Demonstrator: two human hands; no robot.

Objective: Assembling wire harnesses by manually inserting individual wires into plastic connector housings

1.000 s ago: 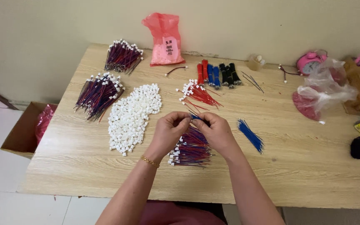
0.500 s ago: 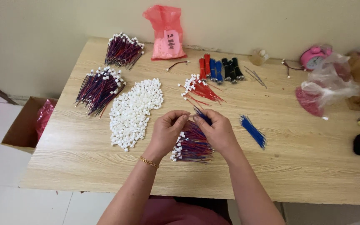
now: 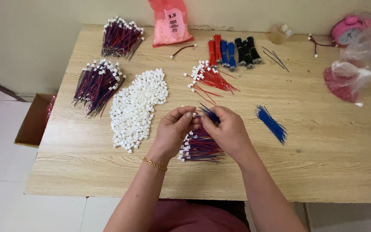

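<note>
Pink bag (image 3: 169, 22) at counter (image 3: 323, 146) back, white-labelled, both hands' fingers (image 3: 185, 117) pinched on blue wires (image 3: 209, 114), left hand (image 3: 174, 131), right hand (image 3: 226, 131).

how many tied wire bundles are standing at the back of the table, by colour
red bundles: 2
blue bundles: 2
black bundles: 3
total: 7
</note>
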